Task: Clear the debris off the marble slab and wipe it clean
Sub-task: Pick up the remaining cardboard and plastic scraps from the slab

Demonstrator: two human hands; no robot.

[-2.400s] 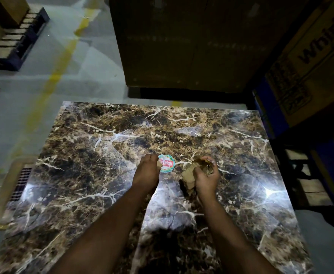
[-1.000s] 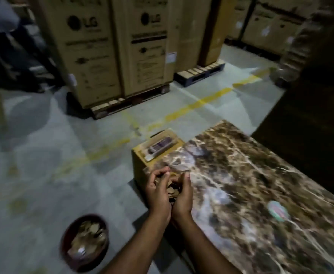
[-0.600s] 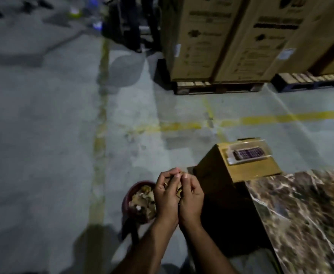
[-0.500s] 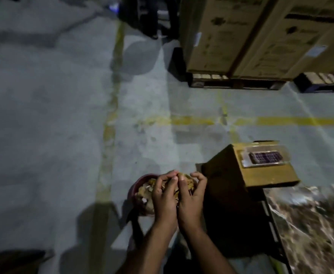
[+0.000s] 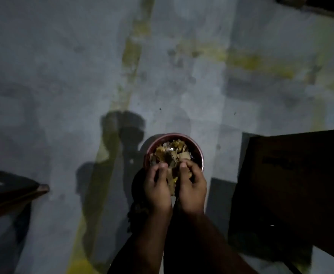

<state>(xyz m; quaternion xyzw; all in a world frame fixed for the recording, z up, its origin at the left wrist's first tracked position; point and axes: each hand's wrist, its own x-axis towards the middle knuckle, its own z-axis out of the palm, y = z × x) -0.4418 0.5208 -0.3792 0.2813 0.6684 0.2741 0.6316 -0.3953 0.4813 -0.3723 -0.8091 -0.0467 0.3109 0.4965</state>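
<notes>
Both my hands are held side by side just above the near rim of a round dark-red bin (image 5: 200,155) that stands on the concrete floor. My left hand (image 5: 156,187) and my right hand (image 5: 192,187) have curled fingers and cup a wad of brown paper debris (image 5: 171,177) between them. More crumpled brown and yellowish scraps (image 5: 170,151) fill the bin. The marble slab is out of view.
A dark box (image 5: 292,186) stands close on the right of the bin. A dark curved object with a reddish edge (image 5: 10,194) juts in at the left. Worn yellow lines (image 5: 131,50) cross the grey floor. The frame is dim and blurred.
I have turned away from the slab and bent down over the bin. My cupped hands with the debris have come down to the bin's near rim. The slab has left the view.
</notes>
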